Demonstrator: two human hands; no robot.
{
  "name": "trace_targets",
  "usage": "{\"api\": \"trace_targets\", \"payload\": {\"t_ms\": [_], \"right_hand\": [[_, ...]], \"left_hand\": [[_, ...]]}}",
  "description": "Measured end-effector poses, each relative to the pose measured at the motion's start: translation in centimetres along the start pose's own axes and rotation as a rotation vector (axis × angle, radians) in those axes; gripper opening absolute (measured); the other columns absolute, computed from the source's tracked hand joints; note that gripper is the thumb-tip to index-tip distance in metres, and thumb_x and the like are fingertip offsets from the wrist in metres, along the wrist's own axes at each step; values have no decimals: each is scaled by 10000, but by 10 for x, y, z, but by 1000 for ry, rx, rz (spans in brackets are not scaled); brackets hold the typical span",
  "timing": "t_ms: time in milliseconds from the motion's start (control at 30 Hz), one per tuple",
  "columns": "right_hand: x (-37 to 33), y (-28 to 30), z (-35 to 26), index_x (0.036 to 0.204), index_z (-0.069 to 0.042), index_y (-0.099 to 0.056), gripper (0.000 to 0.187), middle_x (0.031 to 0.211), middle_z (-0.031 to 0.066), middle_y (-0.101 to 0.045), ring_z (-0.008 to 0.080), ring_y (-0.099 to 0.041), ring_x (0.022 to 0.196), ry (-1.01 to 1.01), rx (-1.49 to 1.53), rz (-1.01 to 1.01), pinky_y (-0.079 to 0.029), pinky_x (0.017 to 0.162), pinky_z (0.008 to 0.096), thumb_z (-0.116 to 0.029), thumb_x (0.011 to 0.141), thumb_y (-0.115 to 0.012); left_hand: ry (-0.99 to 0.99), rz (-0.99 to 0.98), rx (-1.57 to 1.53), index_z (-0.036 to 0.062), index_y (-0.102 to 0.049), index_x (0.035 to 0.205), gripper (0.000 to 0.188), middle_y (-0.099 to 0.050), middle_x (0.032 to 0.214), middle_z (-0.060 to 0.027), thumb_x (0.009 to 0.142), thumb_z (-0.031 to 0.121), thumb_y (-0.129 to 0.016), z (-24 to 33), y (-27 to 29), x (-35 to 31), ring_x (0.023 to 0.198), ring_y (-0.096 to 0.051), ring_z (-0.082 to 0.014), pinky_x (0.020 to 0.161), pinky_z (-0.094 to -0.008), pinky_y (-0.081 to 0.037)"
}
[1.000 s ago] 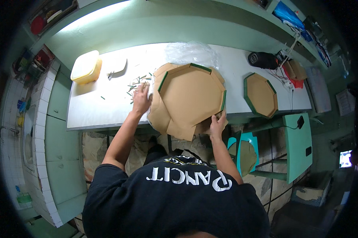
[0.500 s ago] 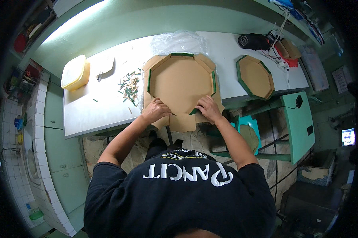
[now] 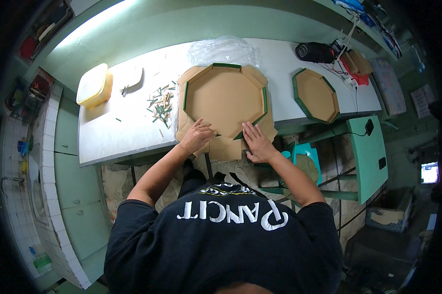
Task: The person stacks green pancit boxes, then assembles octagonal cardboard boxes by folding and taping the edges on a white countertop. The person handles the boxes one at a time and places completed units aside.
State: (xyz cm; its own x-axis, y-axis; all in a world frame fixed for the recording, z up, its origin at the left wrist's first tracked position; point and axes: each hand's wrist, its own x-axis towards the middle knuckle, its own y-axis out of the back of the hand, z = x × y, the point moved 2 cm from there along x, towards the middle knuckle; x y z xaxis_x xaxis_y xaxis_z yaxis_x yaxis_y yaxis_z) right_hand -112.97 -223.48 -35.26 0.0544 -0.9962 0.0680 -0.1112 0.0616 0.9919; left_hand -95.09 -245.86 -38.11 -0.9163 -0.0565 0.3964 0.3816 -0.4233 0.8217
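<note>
On the white table lies a brown cardboard octagonal tray (image 3: 226, 98), its raised sides edged in green and its near flap (image 3: 226, 148) lying flat toward me. My left hand (image 3: 197, 137) is at the near left side, its bent fingers closed on the folded edge there; a green tip shows past them. Along the near right side, my right hand (image 3: 258, 143) lies with straight fingers flat against the cardboard, beside a green-edged corner fold (image 3: 241, 132). What lies under both palms is hidden.
Left of the tray is a pile of small green and brown strips (image 3: 160, 104). Farther left stand a yellow lidded tub (image 3: 94, 87) and a white dish (image 3: 131, 78). A second octagonal tray (image 3: 315, 95) and a black speaker (image 3: 313, 52) sit right. Clear plastic (image 3: 221, 50) lies behind.
My right hand has gone from a pinch to lying flat on the near right side. My left hand has moved slightly up and right. The near side folds have shifted inward.
</note>
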Motion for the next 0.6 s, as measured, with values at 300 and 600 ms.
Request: {"api": "trace_targets", "payload": {"t_ms": [300, 600], "right_hand": [[13, -12, 11, 1183, 91, -518, 607, 1284, 212, -499, 362, -449, 1229, 58, -153, 279, -273, 1115, 490, -364, 802, -645], [48, -6, 28, 977, -84, -599, 199, 842, 122, -610, 270, -593, 902, -371, 564, 242, -368, 978, 430, -262, 890, -588]], "left_hand": [[-61, -86, 11, 64, -642, 1099, 356, -655, 1098, -94, 840, 307, -674, 15, 23, -7, 1269, -474, -308, 1122, -531, -238], [460, -149, -85, 64, -651, 945, 171, -645, 831, -100, 883, 221, -626, 4, 9, 17, 1024, -587, -235, 1049, -462, -327]]}}
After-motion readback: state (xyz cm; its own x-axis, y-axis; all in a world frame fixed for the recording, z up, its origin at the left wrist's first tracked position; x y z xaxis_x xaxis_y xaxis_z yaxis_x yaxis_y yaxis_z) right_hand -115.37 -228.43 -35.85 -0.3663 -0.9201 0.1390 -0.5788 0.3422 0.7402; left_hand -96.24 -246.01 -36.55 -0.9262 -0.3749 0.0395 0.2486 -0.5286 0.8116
